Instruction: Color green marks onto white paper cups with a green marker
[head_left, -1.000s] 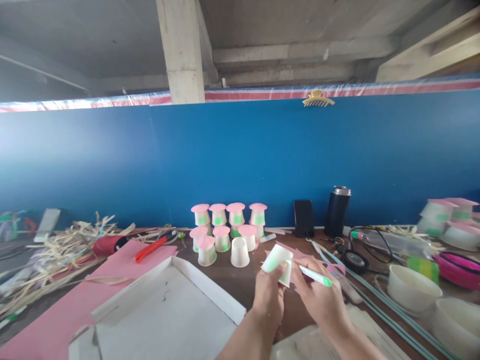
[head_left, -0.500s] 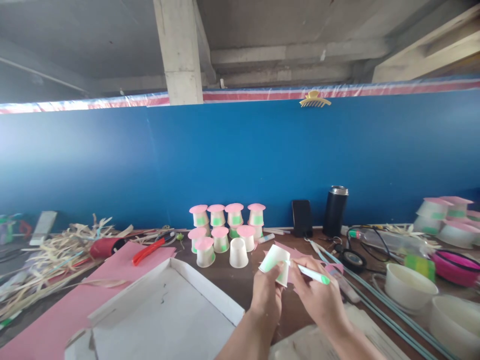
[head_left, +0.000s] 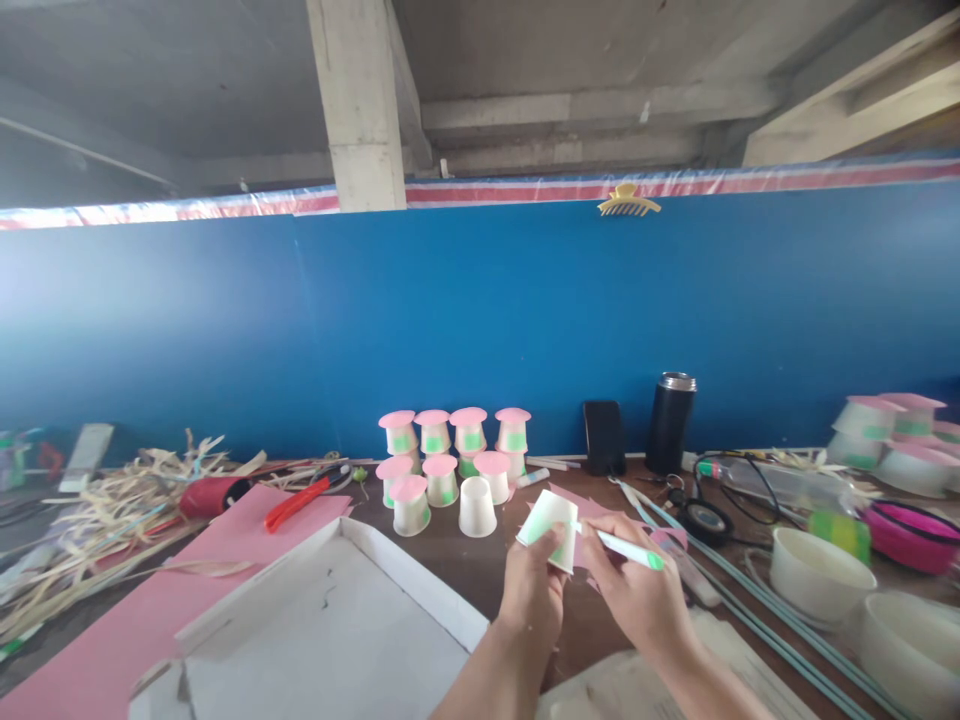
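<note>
A white paper cup with a green patch on its side is tilted in my left hand, fingers wrapped round it. My right hand grips a white marker with a green end. The marker's other end is at the cup's right side; I cannot tell if it touches. Beyond my hands, a plain white cup stands upside down. Beside and behind it are several upturned cups with pink paper discs on top and green patches, some of them stacked.
At left lie a white box lid, pink paper, a red-handled tool and a heap of strips. A phone and a black flask stand at the back. White bowls and blue-grey strips are on the right.
The marker and my right hand have shifted very slightly to the right. My left hand still holds the cup in nearly the same place.
</note>
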